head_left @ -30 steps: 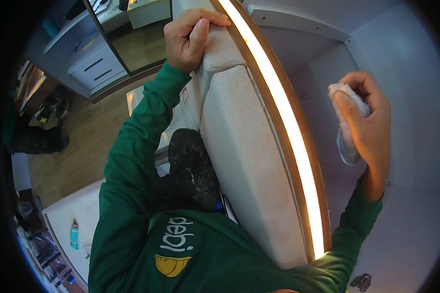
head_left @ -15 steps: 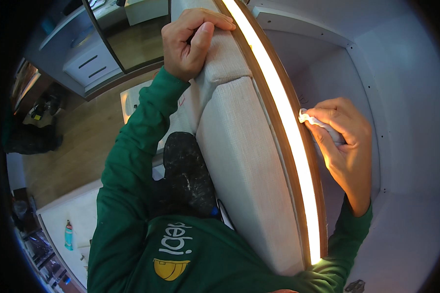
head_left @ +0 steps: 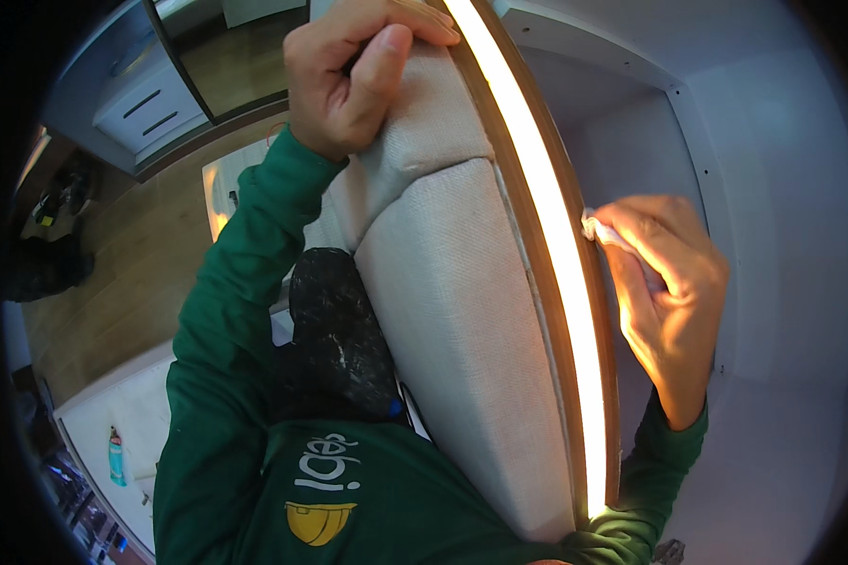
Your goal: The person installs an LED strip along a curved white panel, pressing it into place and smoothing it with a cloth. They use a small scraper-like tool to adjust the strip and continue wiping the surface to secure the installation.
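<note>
My right hand (head_left: 674,282) pinches a crumpled white cloth (head_left: 639,252) between thumb and fingers. A tip of that cloth touches the outer side of the brown wooden trim (head_left: 577,202), whose glowing light strip (head_left: 543,184) runs lengthwise along it. At the upper left, my left hand (head_left: 353,75) rests on the top of a pale upholstered panel (head_left: 462,264). Its fingers reach across to the trim's near edge and the thumb stands apart, with nothing held. Part of the left hand is cut off by the picture's top edge.
Right of the trim lies a white recessed box (head_left: 773,207) with small holes along its rim. At the left are a drawer unit (head_left: 151,104), a wooden floor (head_left: 132,282), and a white surface (head_left: 94,424) bearing a teal bottle (head_left: 116,457). My knee (head_left: 339,320) is against the panel.
The view has shifted slightly, so the room at the left sits farther left. My right hand has tilted a little, its cloth still against the trim. The left hand keeps its place on the panel.
</note>
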Action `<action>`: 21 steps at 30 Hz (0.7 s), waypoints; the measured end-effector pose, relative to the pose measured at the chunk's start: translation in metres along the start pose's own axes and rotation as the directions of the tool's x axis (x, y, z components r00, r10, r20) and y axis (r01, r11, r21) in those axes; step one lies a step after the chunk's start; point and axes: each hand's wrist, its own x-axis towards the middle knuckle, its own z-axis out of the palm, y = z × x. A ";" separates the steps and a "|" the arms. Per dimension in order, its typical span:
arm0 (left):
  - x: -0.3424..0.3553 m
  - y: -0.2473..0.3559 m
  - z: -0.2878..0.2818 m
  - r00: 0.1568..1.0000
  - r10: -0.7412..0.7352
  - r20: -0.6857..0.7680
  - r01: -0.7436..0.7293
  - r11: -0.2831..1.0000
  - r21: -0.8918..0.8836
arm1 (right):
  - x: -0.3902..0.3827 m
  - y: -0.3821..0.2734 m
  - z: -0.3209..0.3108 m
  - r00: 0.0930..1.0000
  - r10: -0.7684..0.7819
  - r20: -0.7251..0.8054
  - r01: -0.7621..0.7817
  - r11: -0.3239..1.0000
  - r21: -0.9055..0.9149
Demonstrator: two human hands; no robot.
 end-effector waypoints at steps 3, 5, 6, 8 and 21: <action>0.001 0.000 0.000 1.000 -0.014 0.000 0.014 1.000 -0.006 | 0.003 -0.004 0.003 0.998 0.070 0.005 -0.070 0.997 -0.032; 0.002 0.003 0.000 1.000 0.001 0.005 -0.001 1.000 0.010 | 0.007 -0.007 0.003 0.999 -0.045 -0.024 0.045 0.998 -0.037; 0.003 0.004 0.000 1.000 0.012 0.007 -0.012 1.000 0.015 | 0.009 -0.009 0.003 0.990 -0.134 -0.051 0.133 0.991 -0.020; 0.004 0.007 0.001 1.000 0.011 0.002 -0.011 1.000 -0.013 | 0.015 -0.009 0.004 0.998 -0.051 -0.033 0.051 0.999 -0.008; 0.001 -0.001 0.000 1.000 -0.011 -0.002 0.011 1.000 -0.021 | 0.020 -0.003 -0.001 0.996 -0.061 0.072 0.064 0.997 -0.049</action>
